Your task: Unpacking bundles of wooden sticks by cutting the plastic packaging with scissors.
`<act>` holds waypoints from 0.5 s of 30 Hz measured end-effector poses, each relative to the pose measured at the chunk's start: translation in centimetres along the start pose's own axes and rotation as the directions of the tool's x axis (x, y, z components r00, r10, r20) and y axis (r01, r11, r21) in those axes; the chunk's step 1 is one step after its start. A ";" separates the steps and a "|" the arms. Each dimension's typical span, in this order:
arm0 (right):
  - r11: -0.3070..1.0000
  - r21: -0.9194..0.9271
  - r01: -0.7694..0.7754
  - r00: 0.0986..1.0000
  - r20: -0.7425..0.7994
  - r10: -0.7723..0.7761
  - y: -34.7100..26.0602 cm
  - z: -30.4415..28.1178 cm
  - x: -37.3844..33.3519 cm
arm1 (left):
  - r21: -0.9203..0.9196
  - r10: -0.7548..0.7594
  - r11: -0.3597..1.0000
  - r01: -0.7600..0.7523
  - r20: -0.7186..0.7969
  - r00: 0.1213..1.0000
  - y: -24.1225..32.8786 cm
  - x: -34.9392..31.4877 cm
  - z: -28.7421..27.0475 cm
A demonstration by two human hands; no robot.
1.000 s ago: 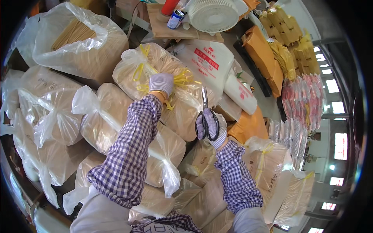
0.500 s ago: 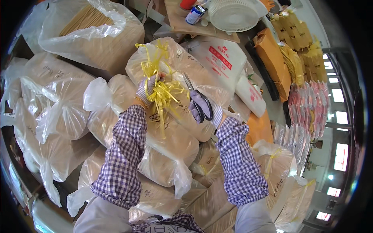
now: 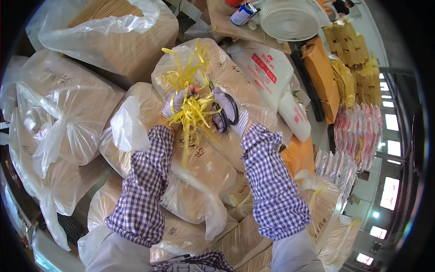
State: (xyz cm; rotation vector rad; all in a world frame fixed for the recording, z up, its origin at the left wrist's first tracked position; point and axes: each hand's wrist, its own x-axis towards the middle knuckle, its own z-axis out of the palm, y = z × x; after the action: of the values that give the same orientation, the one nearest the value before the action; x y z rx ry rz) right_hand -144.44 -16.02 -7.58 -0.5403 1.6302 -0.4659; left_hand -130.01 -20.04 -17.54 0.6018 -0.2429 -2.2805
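My left hand (image 3: pixel 178 103), in a striped glove with bare fingertips, is closed on a tangled bunch of yellow plastic ties (image 3: pixel 195 109). Loose strands stick up above it and hang down below. My right hand (image 3: pixel 225 109), gloved too, grips black-handled scissors (image 3: pixel 235 110); their blades point up and away, against the right edge of the bunch. Whether the blades are parted is hard to make out. Both hands are over a large clear plastic bag (image 3: pixel 247 97) packed with tan contents and marked with handwriting. Checked sleeve covers reach over both forearms.
Similar stuffed bags (image 3: pixel 68 86) lie all around, and an open bag (image 3: pixel 108 41) at far left shows thin sticks. Beyond are a white fan (image 3: pixel 290 20), a blue can (image 3: pixel 244 14) and a white printed bag (image 3: pixel 265 68). Pink packets (image 3: pixel 358 131) are stacked at right.
My right hand has moved left with the scissors, bringing the blades up to the yellow ties. My left hand still grips the bunch. The whole view has shifted slightly.
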 end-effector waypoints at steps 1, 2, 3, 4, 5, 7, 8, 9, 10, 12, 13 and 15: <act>0.998 0.038 0.060 0.998 -0.013 -0.059 0.4 -0.1 0.8 | -0.004 -0.003 1.000 0.003 0.010 1.000 -0.1 0.2 0.0; 0.990 0.074 0.120 0.993 -0.029 -0.118 0.7 -0.2 1.4 | -0.009 -0.007 1.000 0.007 0.022 1.000 -0.3 0.3 0.1; 0.993 0.038 0.112 0.986 -0.127 -0.107 0.3 0.7 1.0 | 0.001 -0.003 1.000 0.003 0.015 1.000 0.0 0.3 0.0; 0.992 0.045 0.116 0.987 -0.117 -0.110 0.2 1.2 0.8 | -0.004 0.050 0.999 -0.050 -0.031 0.998 0.2 0.3 -0.1; 0.990 0.105 0.090 0.991 -0.107 -0.079 0.0 1.5 0.6 | -0.005 0.103 0.995 -0.104 -0.075 0.992 0.6 0.1 -0.1; 0.964 0.245 0.104 0.995 -0.023 -0.101 0.4 0.7 0.8 | 0.074 0.065 0.995 -0.064 -0.016 0.998 1.1 -0.2 -0.3; 0.960 0.255 0.112 0.994 -0.019 -0.111 1.1 0.8 1.5 | 0.152 0.021 0.988 -0.027 0.037 0.999 1.5 -0.6 -0.3; 0.953 0.264 0.152 0.988 -0.062 -0.140 1.9 0.2 2.3 | 0.317 0.051 0.948 -0.029 -0.061 0.997 1.2 -1.1 0.5; 0.940 0.282 0.193 0.980 -0.095 -0.172 3.0 0.0 3.4 | 0.330 0.053 0.943 -0.034 -0.050 0.997 0.6 -1.9 0.3; 0.867 0.409 0.285 0.953 -0.022 -0.303 3.5 0.5 4.1 | 0.525 0.122 0.848 -0.072 -0.062 0.991 0.3 -4.3 -1.1; 0.926 0.293 0.238 0.971 -0.067 -0.229 3.0 0.7 3.0 | 0.544 0.120 0.836 -0.067 -0.063 0.991 0.4 -5.9 -0.3; 0.963 0.210 0.169 0.984 -0.100 -0.151 1.7 1.0 0.4 | 0.210 0.083 0.971 -0.114 0.154 0.985 1.2 -8.9 1.8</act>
State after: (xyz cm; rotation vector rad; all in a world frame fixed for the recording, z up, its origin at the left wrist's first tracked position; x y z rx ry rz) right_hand -143.65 -14.90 -9.00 -0.4943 1.5960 -0.7870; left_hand -124.77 -14.52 -12.46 0.5231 -0.5880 -2.2182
